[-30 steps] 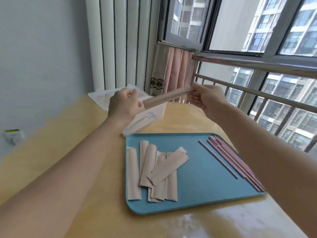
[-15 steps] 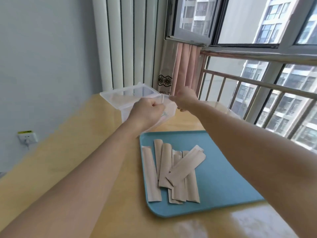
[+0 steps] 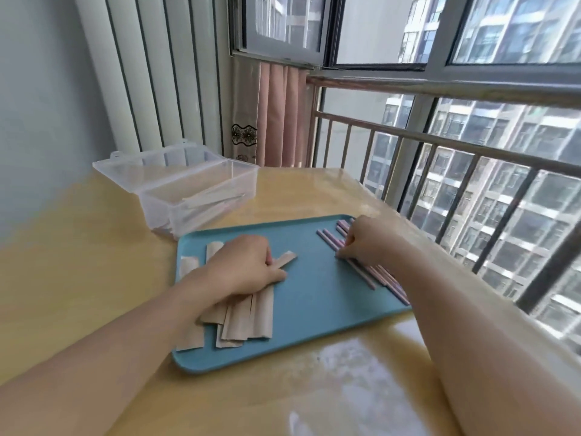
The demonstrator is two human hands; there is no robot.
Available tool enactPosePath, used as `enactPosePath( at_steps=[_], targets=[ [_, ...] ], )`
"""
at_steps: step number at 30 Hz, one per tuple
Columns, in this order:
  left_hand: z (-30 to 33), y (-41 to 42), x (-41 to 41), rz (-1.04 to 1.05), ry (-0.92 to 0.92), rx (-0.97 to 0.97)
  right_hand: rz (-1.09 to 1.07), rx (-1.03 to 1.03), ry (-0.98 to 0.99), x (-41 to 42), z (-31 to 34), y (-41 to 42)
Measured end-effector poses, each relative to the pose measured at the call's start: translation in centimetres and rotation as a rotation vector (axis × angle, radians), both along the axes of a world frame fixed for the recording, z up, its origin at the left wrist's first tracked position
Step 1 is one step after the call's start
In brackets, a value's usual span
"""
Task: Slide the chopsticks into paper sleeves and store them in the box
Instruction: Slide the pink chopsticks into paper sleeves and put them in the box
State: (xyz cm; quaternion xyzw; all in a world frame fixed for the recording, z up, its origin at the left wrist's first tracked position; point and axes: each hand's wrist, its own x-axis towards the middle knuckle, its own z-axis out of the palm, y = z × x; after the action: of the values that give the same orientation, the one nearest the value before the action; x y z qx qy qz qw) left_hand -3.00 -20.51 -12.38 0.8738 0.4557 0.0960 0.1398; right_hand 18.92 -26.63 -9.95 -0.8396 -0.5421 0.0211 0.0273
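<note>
A blue tray (image 3: 308, 297) lies on the wooden table. Several tan paper sleeves (image 3: 248, 322) are piled on its left half, and my left hand (image 3: 245, 265) rests on the pile, its fingers curled around the top sleeve (image 3: 284, 259). Several pink chopsticks (image 3: 371, 272) lie in a row on the tray's right side. My right hand (image 3: 364, 237) is down on them, fingertips pinching at one or two sticks. The clear plastic box (image 3: 188, 190) stands open behind the tray, with sleeved chopsticks (image 3: 210, 199) lying inside.
The box's lid (image 3: 144, 158) is tipped back toward the radiator. A metal railing (image 3: 440, 143) and windows run along the table's right side, and a pink curtain (image 3: 279, 114) hangs at the far corner. The grey wall is on the left.
Both hands have come back from the box to the tray. The sleeved chopsticks they held now lie in the box. My left hand has landed on the sleeves, my right on the chopsticks.
</note>
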Motion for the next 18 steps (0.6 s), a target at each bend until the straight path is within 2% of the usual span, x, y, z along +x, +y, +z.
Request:
enactPosePath(
  at_steps=[3, 8, 10, 15, 18],
  targets=[
    [-0.1, 0.4, 0.2, -0.009, -0.063, -0.017, 0.052, 0.028, 0.006, -0.3, -0.9, 0.6],
    [-0.4, 1.4, 0.1, 0.001, -0.179, -0.163, 0.051, 0.148, 0.102, -0.2, -1.0, 0.5],
    [-0.4, 1.5, -0.1, 0.002, -0.199, -0.212, 0.072, 0.251, 0.316, -0.2, -1.1, 0.6],
    [-0.3, 1.7, -0.3, -0.018, -0.214, -0.258, 0.101, 0.459, 1.163, -1.4, -1.7, 1.1],
    [0.0, 2.2, -0.7, -0.032, -0.284, -0.29, 0.106, 0.503, 1.386, -1.4, -1.7, 1.3]
  ],
)
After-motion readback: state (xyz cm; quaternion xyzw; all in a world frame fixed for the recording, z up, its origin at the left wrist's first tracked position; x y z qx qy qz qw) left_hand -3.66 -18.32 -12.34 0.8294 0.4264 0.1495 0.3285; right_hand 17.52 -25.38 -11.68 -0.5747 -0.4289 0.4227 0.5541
